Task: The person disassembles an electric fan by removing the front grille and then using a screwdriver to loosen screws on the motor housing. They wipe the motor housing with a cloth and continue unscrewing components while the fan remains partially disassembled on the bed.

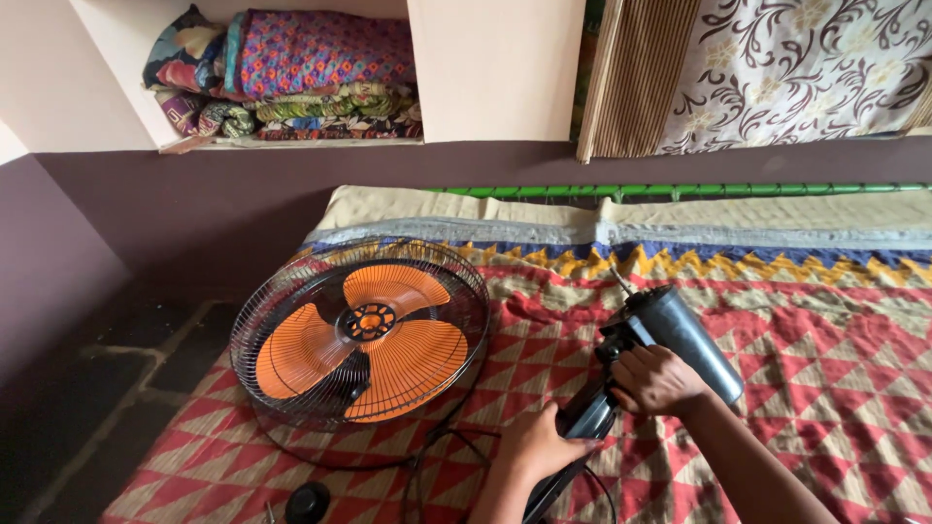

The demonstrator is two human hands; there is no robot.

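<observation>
A black fan motor housing (682, 335) with a metal shaft pointing up-left lies on a red patterned mat (825, 388). My right hand (655, 380) grips it at the joint where the motor meets its black stand neck (585, 417). My left hand (536, 446) holds that neck lower down. To the left, the wire fan guard (291, 291) lies flat with the orange three-blade propeller (364, 340) inside it. A black power cord (442, 451) runs across the mat below the guard.
A small round black cap (308, 502) sits on the mat near the bottom edge. A wall niche (291, 78) holds folded colourful cloths. A green pole (680, 190) lies along the wall. Dark floor (116, 388) borders the mat at left.
</observation>
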